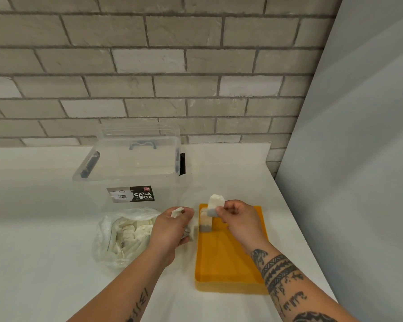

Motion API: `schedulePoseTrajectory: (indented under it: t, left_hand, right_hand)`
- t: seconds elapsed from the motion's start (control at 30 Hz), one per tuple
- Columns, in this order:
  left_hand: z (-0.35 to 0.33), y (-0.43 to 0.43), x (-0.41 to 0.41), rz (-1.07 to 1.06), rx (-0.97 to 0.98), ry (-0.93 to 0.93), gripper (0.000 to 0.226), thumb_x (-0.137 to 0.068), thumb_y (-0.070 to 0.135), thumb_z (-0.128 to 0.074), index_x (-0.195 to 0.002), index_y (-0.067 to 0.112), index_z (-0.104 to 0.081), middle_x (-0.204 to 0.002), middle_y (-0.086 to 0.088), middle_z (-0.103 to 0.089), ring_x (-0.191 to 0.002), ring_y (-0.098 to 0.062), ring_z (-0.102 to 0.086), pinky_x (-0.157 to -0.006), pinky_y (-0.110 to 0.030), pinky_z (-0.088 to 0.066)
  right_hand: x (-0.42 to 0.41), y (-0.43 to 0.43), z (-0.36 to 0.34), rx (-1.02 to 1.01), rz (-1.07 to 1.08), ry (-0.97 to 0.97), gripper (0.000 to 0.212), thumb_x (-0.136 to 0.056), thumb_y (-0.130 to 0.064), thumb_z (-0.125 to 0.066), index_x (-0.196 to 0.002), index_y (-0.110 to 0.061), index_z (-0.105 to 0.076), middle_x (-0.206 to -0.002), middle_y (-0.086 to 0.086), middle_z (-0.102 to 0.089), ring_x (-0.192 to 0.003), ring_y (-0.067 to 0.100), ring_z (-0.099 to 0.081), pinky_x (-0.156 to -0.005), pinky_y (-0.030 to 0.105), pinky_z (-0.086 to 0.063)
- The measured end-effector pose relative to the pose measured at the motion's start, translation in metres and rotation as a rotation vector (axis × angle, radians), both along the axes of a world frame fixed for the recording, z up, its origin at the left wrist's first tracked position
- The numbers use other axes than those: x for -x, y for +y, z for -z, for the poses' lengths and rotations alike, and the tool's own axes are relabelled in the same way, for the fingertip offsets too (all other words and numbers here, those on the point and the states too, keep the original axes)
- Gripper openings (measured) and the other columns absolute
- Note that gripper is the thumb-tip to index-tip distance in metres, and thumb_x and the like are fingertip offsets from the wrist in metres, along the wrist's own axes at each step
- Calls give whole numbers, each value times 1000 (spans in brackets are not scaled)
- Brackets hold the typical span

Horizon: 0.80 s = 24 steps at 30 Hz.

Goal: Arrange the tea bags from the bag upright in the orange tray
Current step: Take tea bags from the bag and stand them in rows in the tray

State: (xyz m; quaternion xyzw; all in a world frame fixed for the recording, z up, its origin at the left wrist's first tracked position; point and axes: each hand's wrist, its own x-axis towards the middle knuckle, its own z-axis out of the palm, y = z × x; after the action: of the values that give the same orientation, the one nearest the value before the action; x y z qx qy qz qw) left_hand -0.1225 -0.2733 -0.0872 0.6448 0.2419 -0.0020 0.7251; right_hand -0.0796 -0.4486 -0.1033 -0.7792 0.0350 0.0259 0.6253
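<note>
Home kitchen-like corner: white countertop [44, 228] against grey brick-tile wall [149, 66], clear plastic storage box [130, 168] standing by that wall.

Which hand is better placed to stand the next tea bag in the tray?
Probably the right hand: it pinches one tea bag over the orange tray, beside the standing bags. The left hand grips spares outside.

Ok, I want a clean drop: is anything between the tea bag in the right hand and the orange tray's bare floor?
Nothing visible. The tea bag in the right hand is held over the orange tray; the standing tea bags occupy only its far-left corner.
</note>
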Motion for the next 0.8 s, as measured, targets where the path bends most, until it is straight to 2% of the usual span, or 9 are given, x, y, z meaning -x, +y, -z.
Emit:
schedulePoseTrajectory:
  t: [0.13, 0.3, 0.4, 0.47, 0.57, 0.67, 0.8]
  left_hand:
    - [10, -4, 4, 53, -193, 81, 5, -91, 28, -73, -95, 25, -70, -94, -3, -70, -87, -20, -65, -60, -31, -58]
    - [20, -11, 8, 130, -316, 148, 9, -88, 27, -76, -93, 25, -69, -89, -3, -69, -81, -18, -64, -58, -30, -58]
    - [21, -12, 8, 137, -324, 173, 11, -86, 28, -77, -94, 25, -69, -90, -3, -68, -81, -19, -64, -61, -31, -58]
    - [20, -12, 9, 142, -323, 183, 14, -85, 29, -79, -94, 23, -70, -89, -3, -68, -80, -18, -63, -59, -29, -57]
    - [21, -13, 8, 143, -314, 197, 16, -83, 29, -80, -94, 22, -70, -88, -3, -68, -79, -18, -63, -59, -29, -56]
    - [21, -13, 7, 138, -289, 205, 17, -83, 28, -80, -94, 20, -70, -85, -5, -68, -77, -18, -62, -55, -27, -53]
    - [21, -13, 5, 135, -284, 215, 15, -84, 28, -79, -94, 21, -71, -87, -5, -68, -77, -18, -63, -53, -26, -52]
  right_hand:
    - [-6, 3, 25, 180, 38, 93, 13, -83, -26, -81, -80, -23, -69, -83, -5, -73, -79, 15, -69, -70, 29, -56]
    - [-5, 19, 43, 321, -15, 202, 12, -83, -33, -80, -85, -26, -71, -87, -10, -69, -81, 7, -63, -63, 18, -45]
    - [-6, 24, 48, 370, -24, 229, 15, -84, -35, -80, -93, -24, -74, -95, -8, -70, -87, 10, -62, -68, 19, -42]
    - [-7, 25, 49, 391, -23, 234, 15, -85, -34, -79, -95, -24, -74, -96, -7, -70, -87, 11, -61, -64, 17, -40]
    - [-8, 25, 49, 415, -23, 221, 12, -84, -34, -79, -90, -26, -72, -93, -9, -68, -84, 10, -60, -60, 15, -38]
    - [-8, 26, 49, 404, -17, 210, 11, -84, -33, -79, -85, -28, -70, -90, -9, -68, -85, 11, -61, -67, 20, -42]
    - [-8, 25, 49, 381, -4, 193, 10, -84, -33, -79, -85, -27, -71, -90, -10, -69, -82, 8, -61, -67, 21, -43]
